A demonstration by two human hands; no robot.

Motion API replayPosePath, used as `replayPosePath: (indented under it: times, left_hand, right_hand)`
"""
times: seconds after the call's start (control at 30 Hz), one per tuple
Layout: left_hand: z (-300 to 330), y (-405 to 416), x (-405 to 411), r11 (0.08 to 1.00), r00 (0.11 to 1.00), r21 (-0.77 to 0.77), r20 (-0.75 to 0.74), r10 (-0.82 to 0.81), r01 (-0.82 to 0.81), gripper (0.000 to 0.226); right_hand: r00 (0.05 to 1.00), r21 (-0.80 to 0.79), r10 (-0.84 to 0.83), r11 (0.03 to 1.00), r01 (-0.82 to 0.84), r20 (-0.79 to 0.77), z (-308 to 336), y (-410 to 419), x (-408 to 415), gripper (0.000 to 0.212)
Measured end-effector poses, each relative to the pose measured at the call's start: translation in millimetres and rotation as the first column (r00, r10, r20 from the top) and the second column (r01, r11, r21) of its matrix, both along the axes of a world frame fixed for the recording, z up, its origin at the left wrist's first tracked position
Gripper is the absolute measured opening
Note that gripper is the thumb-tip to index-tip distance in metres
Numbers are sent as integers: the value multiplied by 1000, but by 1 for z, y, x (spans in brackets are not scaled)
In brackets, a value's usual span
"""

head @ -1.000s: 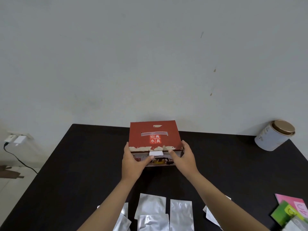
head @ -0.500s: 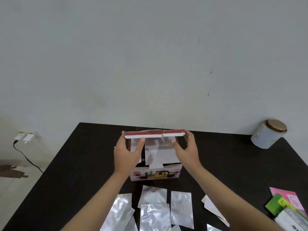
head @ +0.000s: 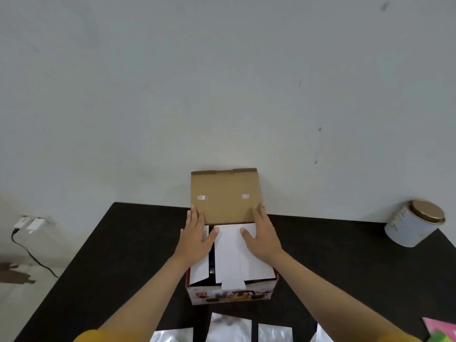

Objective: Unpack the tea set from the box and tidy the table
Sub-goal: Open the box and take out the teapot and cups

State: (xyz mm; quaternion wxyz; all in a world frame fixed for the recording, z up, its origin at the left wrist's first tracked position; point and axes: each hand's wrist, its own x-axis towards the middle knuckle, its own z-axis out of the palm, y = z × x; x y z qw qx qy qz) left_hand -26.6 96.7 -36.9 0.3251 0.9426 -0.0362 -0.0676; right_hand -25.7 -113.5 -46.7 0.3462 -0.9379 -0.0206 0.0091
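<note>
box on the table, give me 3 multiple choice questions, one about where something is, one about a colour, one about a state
1. Where does the tin with the gold lid lie?
A. far right of the table
B. inside the box
C. on the floor

2. What colour is the raised lid's inner face?
A. blue
B. plain brown
C. black

3. How is the box?
A. taped shut
B. crushed flat
C. lid up, white inner flaps still across the top

Answers:
1 A: the tin lies tilted at the table's right edge.
2 B: the lid shows bare cardboard.
3 C: the box stands open, the left hand and right hand flat on the white flaps.
</note>
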Motion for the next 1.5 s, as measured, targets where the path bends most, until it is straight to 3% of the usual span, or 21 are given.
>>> replayPosePath:
  times: [0.13,0.2,0.3,0.4,0.53,0.73,0.93,1.03,1.13,1.37,1.5]
  left_hand:
    - [-9,1,0,998,997,-64,72,-2,7,64]
    - [-13,3,2,994,995,-112,95,14,-3,57]
    - [-16,5,2,982,991,-187,134,12,14,55]
    - [-17,7,1,955,993,-296,110,32,2,58]
    - [-16,9,1,924,995,-383,88,54,-16,58]
    - [-15,10,-1,918,993,-396,102,56,-11,57]
    - [-14,11,0,937,992,-349,117,44,0,59]
    - [-14,10,0,933,992,-360,111,53,-10,58]
    - [-16,10,1,932,993,-361,106,53,-12,58]
    - [-18,7,3,947,991,-322,124,46,-4,55]
    - [-18,6,3,958,990,-287,134,44,-4,54]
  right_hand:
    - [992,-253,37,967,-5,123,5,6,-7,61]
    - [964,-318,175,942,-105,198,11,14,-19,55]
    - [930,-309,350,902,-303,110,17,34,-44,60]
    - [968,-305,250,920,-247,-31,14,54,-60,73]
    - [983,-276,152,945,-174,-100,16,68,-70,72]
    - [989,-144,145,978,-149,-36,39,72,-74,58]
    - [999,244,24,969,-34,42,100,35,-75,45]
    - [998,321,-53,946,39,35,124,-2,-74,35]
    - [976,259,-193,952,161,103,133,-40,-73,30]
    - [917,33,-395,919,393,63,101,-96,-69,32]
    - [870,-273,-492,840,468,-23,62,-95,-65,43]
